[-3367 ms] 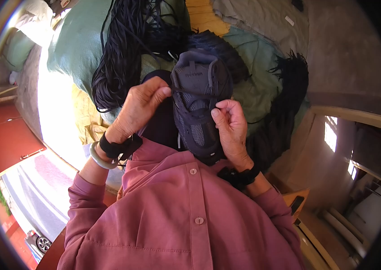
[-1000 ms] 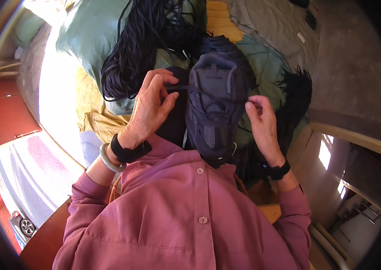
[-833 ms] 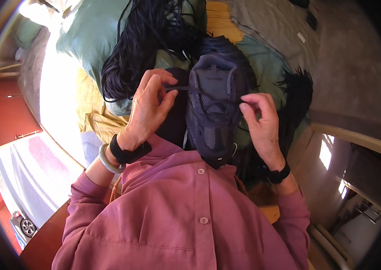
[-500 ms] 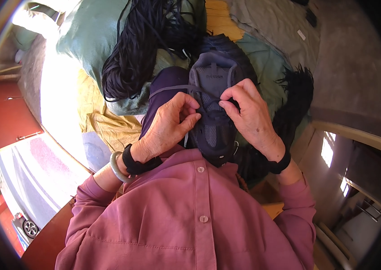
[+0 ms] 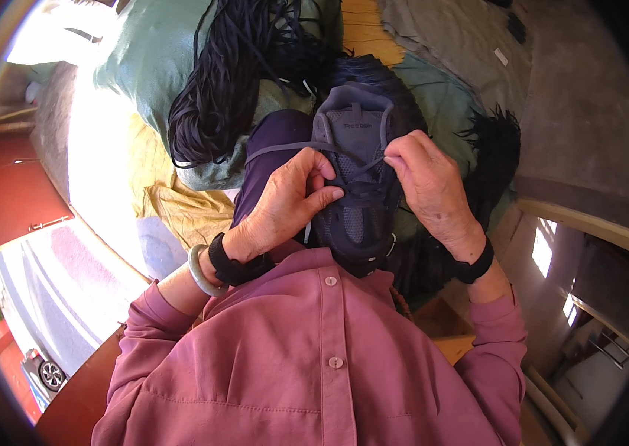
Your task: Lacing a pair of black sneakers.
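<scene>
A dark grey sneaker (image 5: 355, 219) rests in front of my body, its toe pointing toward me and its heel opening away. A flat grey shoelace (image 5: 284, 148) runs from its left side across my dark-trousered knee. My right hand (image 5: 433, 186) pinches a strand of lace at the shoe's right edge, drawn up from the tongue. On the left eyelet edge, my left hand (image 5: 288, 193) has thumb and curled forefinger closed against the shoe; its other fingers are folded. Both wrists wear black bands.
A bundle of loose black laces (image 5: 214, 104) lies over a green cloth-covered heap (image 5: 132, 82). More black strands (image 5: 496, 160) hang at the right. A yellow cloth (image 5: 180, 212) is at left, a grey cloth (image 5: 448, 44) at the far right. Beyond the doorway stands a car (image 5: 50, 375).
My right hand has moved right and slightly down, pulling the lace strand out to the shoe's right edge. My left hand has shifted slightly right onto the eyelet edge.
</scene>
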Demonstrator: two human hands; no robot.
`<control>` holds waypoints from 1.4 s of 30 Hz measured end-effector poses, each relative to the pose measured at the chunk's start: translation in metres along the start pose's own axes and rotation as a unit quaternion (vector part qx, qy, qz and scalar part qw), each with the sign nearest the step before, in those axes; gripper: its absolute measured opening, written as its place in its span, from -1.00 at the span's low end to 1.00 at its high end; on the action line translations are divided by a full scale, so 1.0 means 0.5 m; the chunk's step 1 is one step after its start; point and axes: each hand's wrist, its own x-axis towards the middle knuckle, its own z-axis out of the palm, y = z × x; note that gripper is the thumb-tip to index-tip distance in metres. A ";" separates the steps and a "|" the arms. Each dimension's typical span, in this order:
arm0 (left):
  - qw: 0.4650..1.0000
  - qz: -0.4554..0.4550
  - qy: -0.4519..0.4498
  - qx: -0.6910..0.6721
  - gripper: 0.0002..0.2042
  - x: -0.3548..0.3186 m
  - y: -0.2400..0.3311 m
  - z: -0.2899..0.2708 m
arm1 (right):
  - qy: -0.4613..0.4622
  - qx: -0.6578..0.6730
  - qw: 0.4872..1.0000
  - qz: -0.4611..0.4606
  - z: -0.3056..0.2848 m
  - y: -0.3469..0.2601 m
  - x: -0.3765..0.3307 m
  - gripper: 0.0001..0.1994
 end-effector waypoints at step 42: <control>0.990 -0.049 -0.106 0.075 -0.80 -0.031 -0.005 -0.190 | 0.180 0.609 0.715 0.293 -0.020 0.125 -0.067 -0.79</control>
